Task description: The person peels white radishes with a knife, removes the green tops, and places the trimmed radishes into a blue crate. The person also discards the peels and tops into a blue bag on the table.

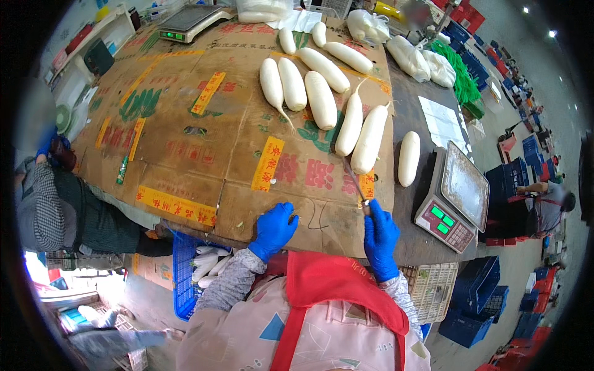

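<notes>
My right hand (381,240), in a blue glove, grips a knife (355,178) by its handle. The narrow blade points away from me, its tip near the base of a big white radish (371,140). In a matching blue glove, my left hand (272,230) rests at the near edge of the cardboard-covered table (235,154), fingers curled in and nothing visible in them. Several more white radishes (321,101) lie in a loose group ahead, some with thin root tails. One white radish (409,159) lies apart on the dark strip at the right.
A digital scale (455,191) stands at the right edge, another scale (189,23) far left. White plastic bags (408,59) and green netting (455,74) lie far right. Below the table are a blue crate (184,272) of radishes and a beige crate (431,290). Another person (74,204) stands at left.
</notes>
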A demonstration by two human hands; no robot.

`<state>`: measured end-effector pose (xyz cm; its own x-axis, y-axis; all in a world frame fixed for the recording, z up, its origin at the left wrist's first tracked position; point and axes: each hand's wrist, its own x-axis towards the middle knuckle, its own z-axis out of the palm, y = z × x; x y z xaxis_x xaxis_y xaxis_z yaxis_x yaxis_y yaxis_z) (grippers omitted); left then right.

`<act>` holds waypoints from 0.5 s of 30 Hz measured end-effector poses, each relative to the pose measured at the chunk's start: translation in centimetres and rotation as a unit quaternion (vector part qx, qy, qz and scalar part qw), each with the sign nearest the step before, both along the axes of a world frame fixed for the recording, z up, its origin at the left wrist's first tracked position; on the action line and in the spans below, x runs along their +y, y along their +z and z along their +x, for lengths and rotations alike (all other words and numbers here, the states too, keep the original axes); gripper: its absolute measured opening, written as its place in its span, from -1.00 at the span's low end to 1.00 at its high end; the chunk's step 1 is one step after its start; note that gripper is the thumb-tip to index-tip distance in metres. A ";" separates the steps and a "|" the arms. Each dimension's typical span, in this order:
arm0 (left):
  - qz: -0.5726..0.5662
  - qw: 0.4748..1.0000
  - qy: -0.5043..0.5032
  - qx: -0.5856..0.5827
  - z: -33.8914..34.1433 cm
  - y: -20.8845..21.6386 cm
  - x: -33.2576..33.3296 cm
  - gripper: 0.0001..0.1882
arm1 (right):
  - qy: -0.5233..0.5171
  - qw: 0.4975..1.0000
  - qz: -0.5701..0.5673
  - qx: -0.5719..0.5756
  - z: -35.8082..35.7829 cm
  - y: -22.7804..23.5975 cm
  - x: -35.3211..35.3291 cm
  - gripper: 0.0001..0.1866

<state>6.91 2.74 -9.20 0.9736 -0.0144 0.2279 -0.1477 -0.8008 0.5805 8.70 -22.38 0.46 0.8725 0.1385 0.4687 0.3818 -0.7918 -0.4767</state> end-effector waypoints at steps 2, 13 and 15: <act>0.005 1.000 0.007 -0.005 0.1 0.0 -0.2 -0.76 | -0.001 0.996 0.039 -0.077 -0.3 1.1 -0.1 -0.53; 0.008 1.000 0.015 0.006 0.1 0.3 -0.4 -0.78 | -0.015 0.998 -0.061 0.000 0.4 0.5 -0.2 -0.60; 0.007 1.000 0.020 0.009 0.1 0.2 -0.3 -0.78 | -0.009 0.996 0.028 -0.082 0.3 2.1 -0.3 -0.58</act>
